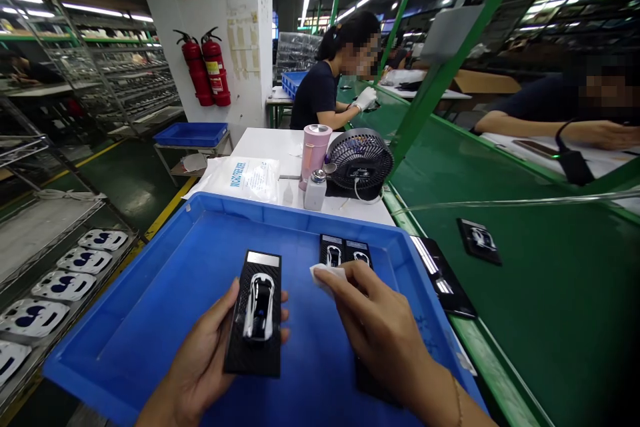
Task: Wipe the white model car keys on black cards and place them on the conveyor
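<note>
My left hand [210,340] grips a black rectangular plaque [253,357] by its edges, thumb on one side and fingertips on the other. A small white-and-black model car [259,307] sits on the plaque, with a silver label at its top end. In my right hand [383,320] a folded white wipe [327,275] is pinched between thumb and fingers, apart from the plaque. Beyond that hand, two similar car plaques [345,250] lie side by side in the blue tray [135,320]. Another dark piece in the tray is partly hidden under my right wrist.
Behind the tray stand a pink tumbler [315,153], a pump bottle [315,191], a black fan [361,159] and a bag of wipes [245,179]. To the right runs a green conveyor belt [530,307] carrying a car plaque [479,240]. Co-workers sit beside it. A rack with white shells [65,285] is at left.
</note>
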The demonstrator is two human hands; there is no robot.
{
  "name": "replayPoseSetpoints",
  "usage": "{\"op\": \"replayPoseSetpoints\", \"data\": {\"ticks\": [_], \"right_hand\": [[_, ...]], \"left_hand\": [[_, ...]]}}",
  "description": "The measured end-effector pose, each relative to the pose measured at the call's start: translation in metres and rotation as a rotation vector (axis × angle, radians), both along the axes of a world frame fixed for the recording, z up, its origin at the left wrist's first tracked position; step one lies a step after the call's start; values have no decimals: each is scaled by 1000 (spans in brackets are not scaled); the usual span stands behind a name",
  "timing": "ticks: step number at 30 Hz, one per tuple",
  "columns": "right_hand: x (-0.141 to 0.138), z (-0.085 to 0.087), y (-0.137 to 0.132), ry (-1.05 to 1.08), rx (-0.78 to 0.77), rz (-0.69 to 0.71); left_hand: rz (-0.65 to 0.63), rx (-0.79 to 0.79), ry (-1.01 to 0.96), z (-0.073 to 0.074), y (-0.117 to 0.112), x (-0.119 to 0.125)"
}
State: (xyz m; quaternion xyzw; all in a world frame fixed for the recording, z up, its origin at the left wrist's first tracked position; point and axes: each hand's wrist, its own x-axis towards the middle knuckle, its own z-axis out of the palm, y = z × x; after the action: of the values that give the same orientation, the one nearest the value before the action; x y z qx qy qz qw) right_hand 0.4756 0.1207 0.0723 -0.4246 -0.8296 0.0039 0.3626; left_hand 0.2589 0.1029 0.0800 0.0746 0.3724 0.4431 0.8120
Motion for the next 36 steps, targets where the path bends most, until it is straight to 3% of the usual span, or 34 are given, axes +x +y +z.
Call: {"op": "replayPoseSetpoints", "data": {"ticks": [4,9,17,27,30,33,36], "right_hand": [[-4,-1,-3,104,-121,68],[-7,-4,-5,198,-225,145],[-12,-4,-9,259,-273,238],[-17,2,-20,264,-219,326],[-17,0,-19,257,-246,307],[-15,1,-14,338,-322,199],[-11,2,-6,601,-608,99]], "left_hand": [[132,-69,-111,1,4,8],[206,-139,-86,0,7,15],[235,-194,-115,-4,7,20],[180,-121,-68,-1,5,25],[191,-108,-79,0,3,25],[215,-73,-58,-1,1,23],[251,-52,22,-4,0,22]]}}
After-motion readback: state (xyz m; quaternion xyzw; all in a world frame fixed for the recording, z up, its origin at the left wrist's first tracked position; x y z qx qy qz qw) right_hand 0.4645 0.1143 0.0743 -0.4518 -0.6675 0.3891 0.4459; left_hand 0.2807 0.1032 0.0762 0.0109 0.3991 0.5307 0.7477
